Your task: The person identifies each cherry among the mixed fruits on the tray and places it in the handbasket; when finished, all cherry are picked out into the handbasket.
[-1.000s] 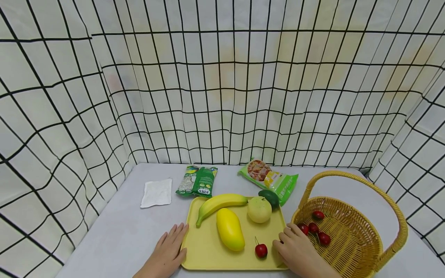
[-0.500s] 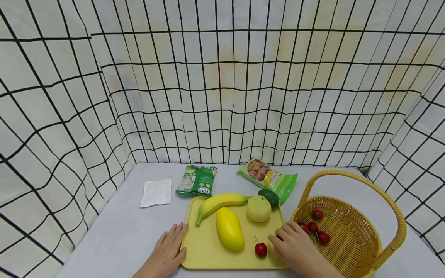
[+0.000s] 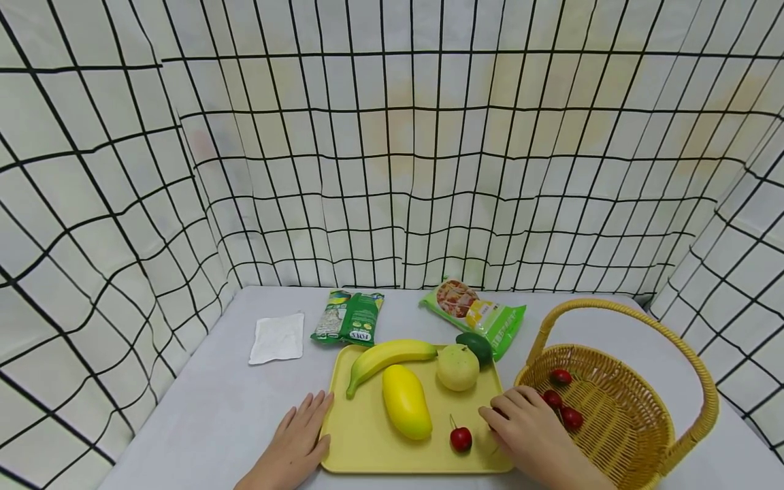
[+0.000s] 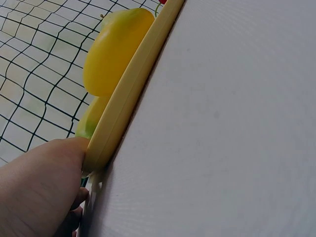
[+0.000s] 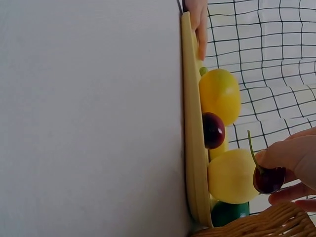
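My left hand (image 3: 297,439) lies with straight fingers on the left rim of a yellow tray (image 3: 355,449). Between the thumb and fingers of my right hand (image 3: 533,432) is a dark red cherry (image 5: 269,179), pinched with its stem pointing up in the right wrist view. That hand is over the tray's right edge, beside the wicker basket (image 3: 664,415). Another cherry (image 3: 461,439) with a stem lies on the tray, near a mango (image 3: 407,401), a banana (image 3: 388,356), a pale yellow-green round fruit (image 3: 457,367) and a dark green fruit (image 3: 476,346).
Several cherries (image 3: 572,418) lie in the basket, whose tall handle (image 3: 631,314) arches over it. Behind the tray are a green snack bag (image 3: 348,318) and a light green food packet (image 3: 474,316). A white cloth (image 3: 277,338) lies left; black netting surrounds the table.
My right hand has shifted slightly upward in the head view with the cherry and now covers one basket cherry that showed earlier. The left hand stays in place.
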The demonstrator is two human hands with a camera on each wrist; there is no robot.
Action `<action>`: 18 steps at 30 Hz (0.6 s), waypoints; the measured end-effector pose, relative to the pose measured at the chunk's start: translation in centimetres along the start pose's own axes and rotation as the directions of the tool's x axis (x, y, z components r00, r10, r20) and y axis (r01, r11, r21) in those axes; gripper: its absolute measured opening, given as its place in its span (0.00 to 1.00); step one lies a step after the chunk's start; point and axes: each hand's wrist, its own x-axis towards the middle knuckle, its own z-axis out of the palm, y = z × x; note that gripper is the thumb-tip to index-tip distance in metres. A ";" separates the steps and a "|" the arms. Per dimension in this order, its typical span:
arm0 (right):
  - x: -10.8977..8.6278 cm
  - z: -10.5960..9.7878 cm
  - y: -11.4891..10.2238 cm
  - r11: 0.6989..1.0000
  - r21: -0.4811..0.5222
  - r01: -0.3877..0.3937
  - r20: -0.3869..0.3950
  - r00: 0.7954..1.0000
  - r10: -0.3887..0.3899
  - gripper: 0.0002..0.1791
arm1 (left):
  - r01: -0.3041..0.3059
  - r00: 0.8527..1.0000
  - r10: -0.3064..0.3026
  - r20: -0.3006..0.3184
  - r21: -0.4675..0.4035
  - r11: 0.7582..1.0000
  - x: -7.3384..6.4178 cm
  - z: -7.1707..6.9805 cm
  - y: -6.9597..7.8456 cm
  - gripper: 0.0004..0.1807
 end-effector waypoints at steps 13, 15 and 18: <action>-0.2 -1.0 0.7 0.998 -0.022 -0.051 -0.029 0.998 0.050 0.32 | -0.013 1.000 0.013 -0.007 0.008 1.000 0.1 0.1 -0.2 0.33; -0.3 -1.2 0.9 0.998 -0.022 -0.059 -0.033 0.998 0.059 0.31 | -0.012 1.000 0.013 -0.007 0.011 1.000 0.1 0.1 -0.1 0.33; -0.3 -1.4 1.1 0.998 -0.023 -0.066 -0.041 0.997 0.065 0.30 | -0.012 1.000 0.012 -0.007 0.013 1.000 0.0 0.1 -0.1 0.33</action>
